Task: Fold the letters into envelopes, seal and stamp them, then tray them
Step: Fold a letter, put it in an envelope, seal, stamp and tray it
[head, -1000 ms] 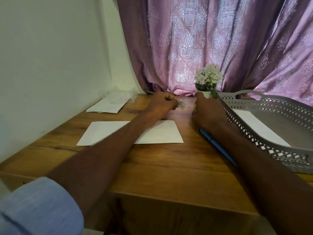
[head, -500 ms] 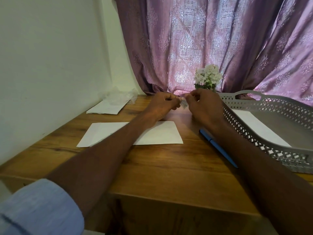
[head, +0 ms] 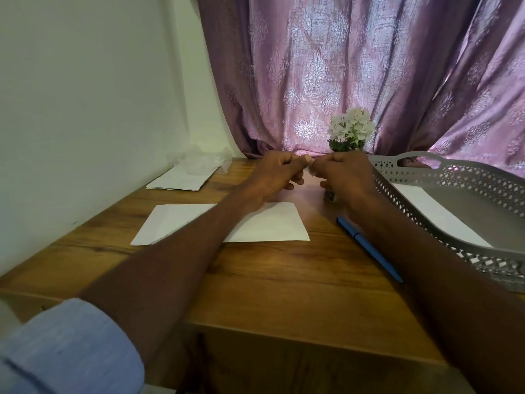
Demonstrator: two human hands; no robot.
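A pen [head: 369,248] lies near the table's [head: 284,280] right side, beside the tray [head: 454,177] holding one envelope [head: 437,214]. A second envelope [head: 267,226] lies mid-table under the left forearm. Farther back, the left hand [head: 272,177] and right hand [head: 343,177] meet above the table, fingers of both pinched on a small stamp [head: 397,171]. Papers [head: 181,182] sit at the far left corner.

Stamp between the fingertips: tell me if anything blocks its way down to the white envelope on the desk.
Only the person's own left forearm crosses the envelope, covering its middle. Both hands pinch the stamp above the envelope's far right edge, and its right part lies bare below.
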